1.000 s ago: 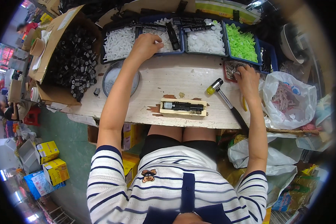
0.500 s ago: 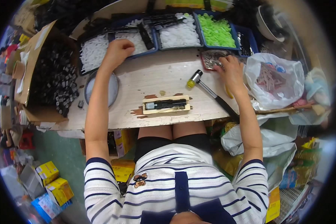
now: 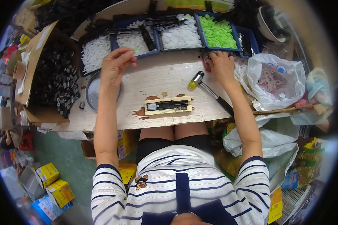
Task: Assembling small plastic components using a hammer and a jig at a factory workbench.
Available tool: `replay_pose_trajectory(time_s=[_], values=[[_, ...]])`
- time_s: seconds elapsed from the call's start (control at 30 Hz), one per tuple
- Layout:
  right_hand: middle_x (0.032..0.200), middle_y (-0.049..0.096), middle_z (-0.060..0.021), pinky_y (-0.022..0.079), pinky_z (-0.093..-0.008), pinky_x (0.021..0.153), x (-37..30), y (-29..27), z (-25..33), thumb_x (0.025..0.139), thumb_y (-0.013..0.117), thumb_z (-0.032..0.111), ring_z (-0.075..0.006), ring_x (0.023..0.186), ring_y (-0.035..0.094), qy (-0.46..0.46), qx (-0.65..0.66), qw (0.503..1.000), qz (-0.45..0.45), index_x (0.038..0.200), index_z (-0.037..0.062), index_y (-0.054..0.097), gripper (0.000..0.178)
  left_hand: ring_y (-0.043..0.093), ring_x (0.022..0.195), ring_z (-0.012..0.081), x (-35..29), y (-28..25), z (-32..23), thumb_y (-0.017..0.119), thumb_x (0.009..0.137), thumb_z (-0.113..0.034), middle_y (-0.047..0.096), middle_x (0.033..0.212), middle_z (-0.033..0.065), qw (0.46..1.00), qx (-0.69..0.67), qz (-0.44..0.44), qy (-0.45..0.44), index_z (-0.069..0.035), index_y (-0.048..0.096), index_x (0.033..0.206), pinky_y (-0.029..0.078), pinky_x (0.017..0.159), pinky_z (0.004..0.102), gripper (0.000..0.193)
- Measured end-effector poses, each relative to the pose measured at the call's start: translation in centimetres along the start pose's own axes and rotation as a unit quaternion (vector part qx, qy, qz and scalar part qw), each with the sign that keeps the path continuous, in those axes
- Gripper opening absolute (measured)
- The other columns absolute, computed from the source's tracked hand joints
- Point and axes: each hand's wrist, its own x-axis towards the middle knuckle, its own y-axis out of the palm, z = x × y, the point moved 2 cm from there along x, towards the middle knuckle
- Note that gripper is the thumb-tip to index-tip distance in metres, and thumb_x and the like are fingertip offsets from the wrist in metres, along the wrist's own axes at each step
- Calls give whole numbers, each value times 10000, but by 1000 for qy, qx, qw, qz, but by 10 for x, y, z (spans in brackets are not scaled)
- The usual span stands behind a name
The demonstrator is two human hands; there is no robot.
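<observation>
The black slotted assembly (image 3: 171, 105) lies lengthwise in the cream holder (image 3: 167, 113) in front of you. Beyond the holder and to its right, your right hand (image 3: 222, 66) reaches down over the small red tray (image 3: 206, 64), fingers curled; you cannot tell from here what they grip. Beyond the holder and to its left, your left hand (image 3: 114, 67) hangs with thumb and fingers narrowly apart, and whether anything sits between them cannot be told. Your mallet (image 3: 209, 90) slants just right of the holder; the round metal dish (image 3: 87, 93) is to its left. Farthest beyond the holder stand the white-disc tray (image 3: 182, 48) and green-piece tray (image 3: 225, 49).
</observation>
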Motion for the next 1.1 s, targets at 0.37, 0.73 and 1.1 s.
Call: replay_pose_trajectory(time_s=[0.37,0.73,1.1], values=[[787,573,-42,355,-377,681,-5,-6,1,733,597,91,-229,794,540,-25,-17,999,-42,815,126,612,91,639,740,208,-61,5,24,611,771,48,643,854,152,990,-139,14,-31,30,627,928,543,645,319,159],[797,575,20,422,-198,694,-31,-56,117,847,574,79,-58,758,520,50,650,717,247,872,9,585,75,619,690,133,-130,42,55,632,791,-5,630,807,90,997,-55,32,-42,21,618,946,529,600,247,158],[788,560,15,395,-217,684,-47,-57,143,839,585,102,-69,745,485,27,651,721,236,843,18,581,84,608,708,145,-143,46,56,634,772,28,591,856,76,997,-46,41,-38,19,541,1077,527,607,258,319]])
